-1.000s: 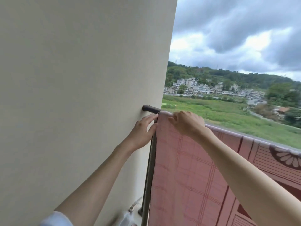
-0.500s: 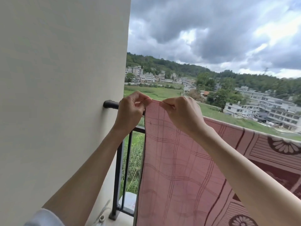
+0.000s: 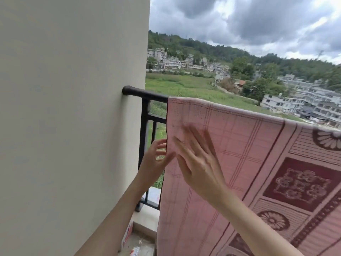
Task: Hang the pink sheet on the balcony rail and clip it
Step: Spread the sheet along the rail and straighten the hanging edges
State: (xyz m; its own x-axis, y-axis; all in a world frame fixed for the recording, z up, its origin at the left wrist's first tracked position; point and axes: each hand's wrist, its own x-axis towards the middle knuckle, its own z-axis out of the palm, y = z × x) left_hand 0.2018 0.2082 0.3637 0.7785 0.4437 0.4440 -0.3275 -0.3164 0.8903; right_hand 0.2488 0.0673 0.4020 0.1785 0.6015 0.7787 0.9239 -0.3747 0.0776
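Observation:
The pink sheet (image 3: 239, 145), checked with dark red flower and square patterns, hangs draped over the black balcony rail (image 3: 142, 94). Its left edge falls a little right of where the rail meets the wall. My right hand (image 3: 197, 159) is spread flat with straight fingers in front of the sheet near its left edge, blurred by motion. My left hand (image 3: 155, 161) is at the sheet's left edge with fingers loosely spread, holding nothing that I can see. No clip is visible.
A cream wall (image 3: 73, 117) fills the left half. Black vertical bars (image 3: 145, 137) stand between wall and sheet. A low concrete ledge (image 3: 145, 218) and some litter (image 3: 135, 251) lie on the balcony floor below. Fields and buildings lie beyond.
Both hands have let go of the sheet's top corner on the rail and dropped lower, now spread open at the sheet's left edge. The sheet stays draped over the rail.

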